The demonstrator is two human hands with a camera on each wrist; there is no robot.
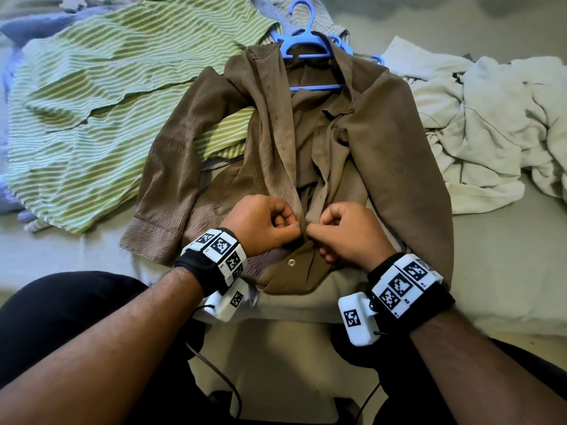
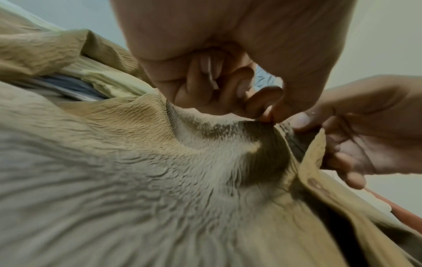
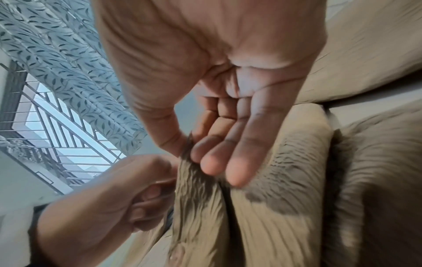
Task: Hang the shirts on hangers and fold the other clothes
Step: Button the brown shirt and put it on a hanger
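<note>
Left hand (image 1: 264,227) and right hand (image 1: 348,231) pinch the brown shirt's (image 1: 383,142) front edges.

Showing a pale grey-green sheeted bed (image 1: 506,271); daylight coming through a metal-barred window (image 3: 52,126) beside a leaf-patterned curtain (image 3: 68,59).

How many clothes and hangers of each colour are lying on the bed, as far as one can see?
Brown shirt: 1, both hands pinch its front edges
Green striped shirt: 1
White garment pile: 1 heap, pieces not countable
Grey-blue cloth under the striped shirt: 1, mostly hidden
Blue hangers: 2 at least, one inside the brown shirt, another partly hidden behind
Total: 6 at least
</note>
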